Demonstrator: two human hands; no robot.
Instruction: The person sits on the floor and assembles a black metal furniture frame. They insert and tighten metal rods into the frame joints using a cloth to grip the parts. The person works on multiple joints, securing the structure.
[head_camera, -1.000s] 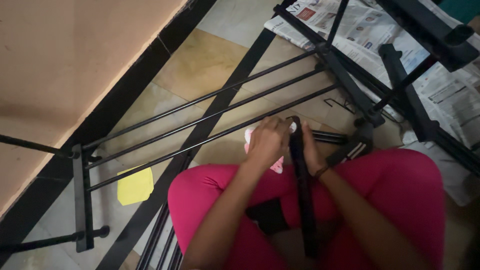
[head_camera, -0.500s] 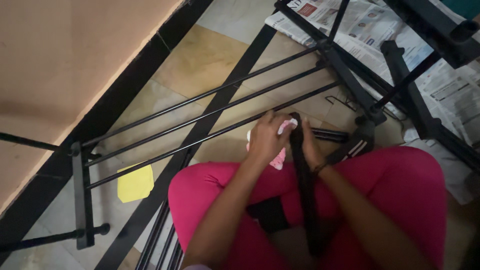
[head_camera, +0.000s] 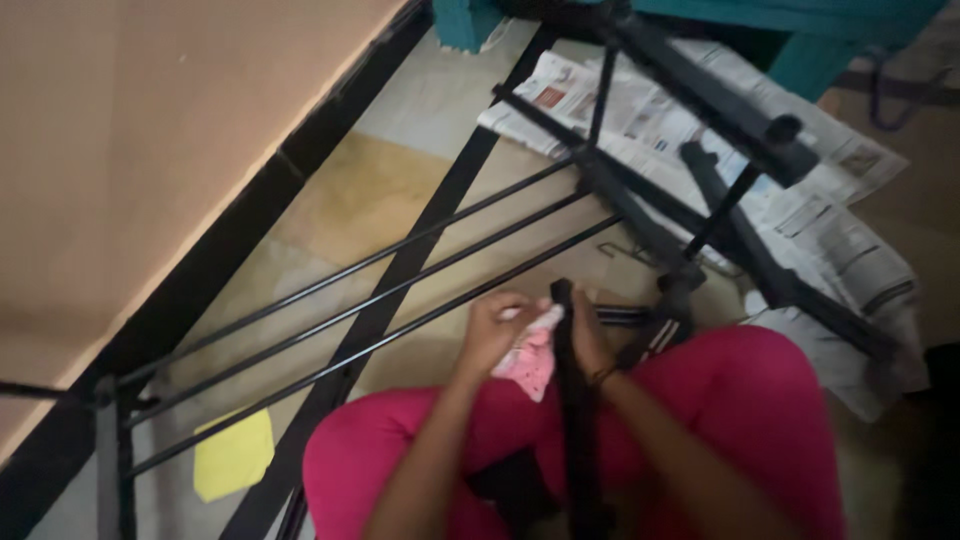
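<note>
Left hand (head_camera: 492, 330) pinching a pink cloth (head_camera: 531, 358) against an upright black bar (head_camera: 572, 400), right hand (head_camera: 590, 338) wrapped round the bar just behind, long way pointing away over lap.

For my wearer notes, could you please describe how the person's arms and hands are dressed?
Both forearms are bare, with no sleeves in view and no gloves on the left hand or right hand. A thin dark band seems to circle the right wrist; blur hides any rings.
</note>
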